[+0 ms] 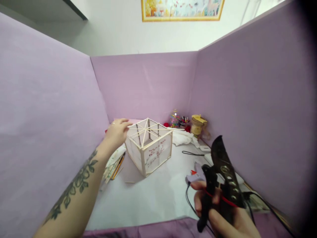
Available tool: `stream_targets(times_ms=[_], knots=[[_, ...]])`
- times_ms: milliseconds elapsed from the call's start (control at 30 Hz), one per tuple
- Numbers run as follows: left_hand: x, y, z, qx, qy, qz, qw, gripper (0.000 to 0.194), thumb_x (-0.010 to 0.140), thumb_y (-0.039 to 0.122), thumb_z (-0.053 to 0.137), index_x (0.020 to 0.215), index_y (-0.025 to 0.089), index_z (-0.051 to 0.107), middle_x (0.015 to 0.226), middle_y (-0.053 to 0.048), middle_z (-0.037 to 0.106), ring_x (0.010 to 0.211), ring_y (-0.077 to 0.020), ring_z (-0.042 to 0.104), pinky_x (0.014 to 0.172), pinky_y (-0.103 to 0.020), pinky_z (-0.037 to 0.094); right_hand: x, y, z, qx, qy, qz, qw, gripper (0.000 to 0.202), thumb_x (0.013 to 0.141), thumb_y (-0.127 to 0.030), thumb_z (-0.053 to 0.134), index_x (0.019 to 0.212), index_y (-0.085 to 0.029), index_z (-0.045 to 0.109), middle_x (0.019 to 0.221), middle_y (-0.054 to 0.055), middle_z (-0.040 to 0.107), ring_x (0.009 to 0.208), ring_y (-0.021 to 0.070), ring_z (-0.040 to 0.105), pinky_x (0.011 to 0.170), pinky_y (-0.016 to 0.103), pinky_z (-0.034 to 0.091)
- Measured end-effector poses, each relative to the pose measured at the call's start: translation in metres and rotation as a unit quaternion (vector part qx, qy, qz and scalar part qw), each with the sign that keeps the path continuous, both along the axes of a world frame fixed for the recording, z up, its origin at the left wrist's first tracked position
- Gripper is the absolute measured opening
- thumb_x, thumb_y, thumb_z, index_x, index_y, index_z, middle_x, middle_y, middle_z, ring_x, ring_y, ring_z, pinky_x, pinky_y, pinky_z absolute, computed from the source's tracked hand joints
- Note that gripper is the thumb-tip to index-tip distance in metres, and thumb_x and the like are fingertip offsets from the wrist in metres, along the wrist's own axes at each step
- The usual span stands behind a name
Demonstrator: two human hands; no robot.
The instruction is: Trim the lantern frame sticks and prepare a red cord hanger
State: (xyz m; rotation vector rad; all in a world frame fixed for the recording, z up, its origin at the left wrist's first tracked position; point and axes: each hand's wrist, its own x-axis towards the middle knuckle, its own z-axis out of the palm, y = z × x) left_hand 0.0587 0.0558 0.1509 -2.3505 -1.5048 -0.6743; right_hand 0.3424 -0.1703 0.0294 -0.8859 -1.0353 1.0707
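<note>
We look through a single head-worn camera, set above the near edge of the white tabletop (153,201), facing forward and tilted down. Our view runs between the left lilac panel (47,92) and the right lilac panel (237,82) to the back panel (146,86), above which the framed picture (183,10) is cut by the top edge. The right hand (230,218) and its black cutters (224,172) sit close to our lens at lower right; the left hand (117,132) is farther off, left of centre, beside the lantern frame (156,155), which we see obliquely from above at middle distance.
</note>
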Motion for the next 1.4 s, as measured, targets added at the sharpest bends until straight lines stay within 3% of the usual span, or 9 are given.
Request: stream_targets(times_ms=[167,333,433,567,733,967,1133,1267,1400], knots=[[0.093,-0.051,-0.005,-0.012,0.12,-0.062,0.991,0.025,0.094,0.033,0.053,0.099,0.015,0.069,0.1,-0.011,0.072,0.098,-0.0299,0.065,0.086,-0.043,0.048,-0.024,0.0,-0.002,-0.125,-0.034,0.047,0.99,0.042,0.071,-0.05,0.078,0.097,-0.017,0.07,0.069,0.002,0.056,0.061,0.0153,0.052,0.058,0.029,0.043],[0.131,-0.05,-0.019,-0.05,0.177,-0.024,0.983,0.023,0.09,0.007,0.047,0.094,0.009,0.069,0.093,-0.018,0.072,0.092,-0.0333,0.068,0.077,-0.043,0.049,-0.034,0.0,-0.009,-0.181,-0.01,0.22,0.958,0.059,0.061,-0.044,0.085,0.111,-0.019,0.066,0.082,0.002,0.06,0.07,0.0135,0.053,0.064,0.027,0.042],[0.123,-0.042,-0.02,-0.057,0.18,-0.033,0.981,0.028,0.088,0.002,0.042,0.099,0.01,0.067,0.094,-0.018,0.072,0.088,-0.0324,0.07,0.073,-0.041,0.049,-0.021,0.001,-0.001,-0.139,0.063,0.204,0.967,0.065,0.059,-0.042,0.088,0.116,-0.024,0.064,0.094,0.004,0.064,0.075,0.0151,0.056,0.066,0.028,0.045],[0.102,-0.041,-0.018,-0.06,0.183,-0.051,0.98,0.031,0.087,0.002,0.043,0.103,0.013,0.067,0.099,-0.015,0.072,0.094,-0.0318,0.068,0.079,-0.043,0.048,-0.003,0.001,0.014,-0.032,0.215,0.036,0.975,0.047,0.062,-0.039,0.088,0.102,-0.031,0.065,0.122,0.007,0.061,0.089,0.0206,0.061,0.07,0.033,0.051],[0.07,-0.04,-0.027,-0.053,0.164,-0.081,0.982,0.035,0.085,0.002,0.046,0.107,0.021,0.065,0.108,-0.008,0.072,0.106,-0.0262,0.064,0.094,-0.046,0.041,0.003,0.0,-0.001,-0.125,0.2,-0.084,0.968,0.024,0.068,-0.032,0.084,0.081,-0.022,0.067,0.079,0.002,0.061,0.063,0.0114,0.054,0.055,0.023,0.047],[0.017,-0.032,-0.033,-0.08,0.078,-0.195,0.974,0.035,0.088,0.003,0.041,0.102,0.025,0.065,0.107,-0.001,0.074,0.103,-0.0181,0.065,0.112,-0.057,0.016,0.008,-0.001,-0.025,-0.213,0.038,-0.013,0.976,0.04,0.066,-0.05,0.082,0.083,-0.014,0.074,0.066,0.007,0.064,0.062,0.0183,0.058,0.054,0.029,0.048],[0.002,-0.034,-0.049,-0.046,-0.027,-0.188,0.981,0.031,0.094,0.013,0.042,0.109,0.026,0.066,0.128,-0.005,0.067,0.123,-0.0194,0.056,0.114,-0.053,0.021,-0.004,-0.004,-0.019,-0.229,0.011,0.07,0.971,0.047,0.06,-0.053,0.085,0.086,-0.015,0.075,0.074,0.01,0.071,0.068,0.0198,0.063,0.065,0.032,0.051],[0.011,-0.079,-0.065,0.03,-0.219,-0.153,0.963,0.02,0.095,0.025,0.047,0.094,0.019,0.067,0.095,-0.007,0.072,0.094,-0.0181,0.065,0.086,-0.032,0.049,-0.014,-0.004,-0.021,-0.225,0.094,0.181,0.953,0.046,0.052,-0.042,0.091,0.085,-0.02,0.068,0.115,0.014,0.069,0.096,0.0287,0.069,0.089,0.043,0.05],[0.028,-0.135,-0.07,-0.032,-0.261,-0.147,0.953,0.039,0.097,0.038,0.046,0.066,0.019,0.06,0.057,0.002,0.057,0.054,-0.0122,0.054,0.053,-0.023,0.04,-0.02,0.006,-0.035,-0.242,0.087,0.274,0.927,0.045,0.058,-0.036,0.089,0.092,-0.02,0.065,0.124,0.015,0.065,0.108,0.0311,0.066,0.1,0.048,0.042]])
